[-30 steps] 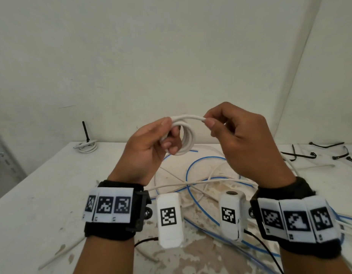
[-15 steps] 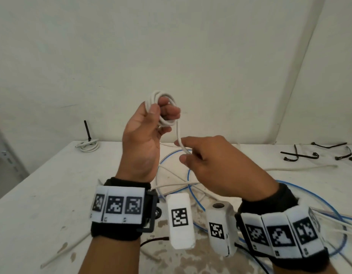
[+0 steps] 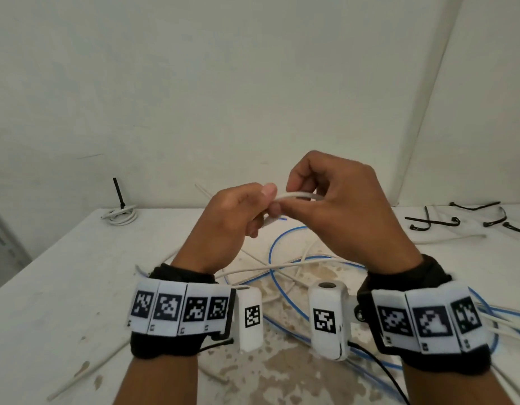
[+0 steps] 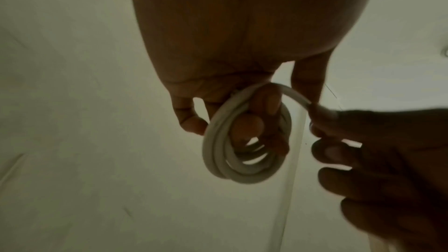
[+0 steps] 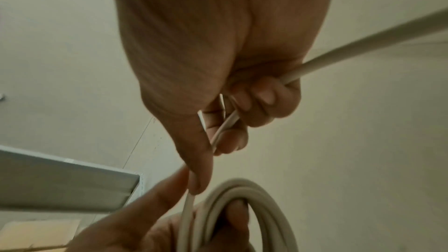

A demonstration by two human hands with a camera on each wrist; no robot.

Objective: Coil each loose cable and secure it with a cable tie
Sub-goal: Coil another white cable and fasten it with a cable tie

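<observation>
Cable is up in the air over the worktop, wound into a small white coil around the left hand's fingers. Right hand has its grip pinched tight on the loose strand running off the coil.

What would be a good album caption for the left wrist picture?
Left hand holds a small white cable coil while the right hand feeds another loop.
</observation>
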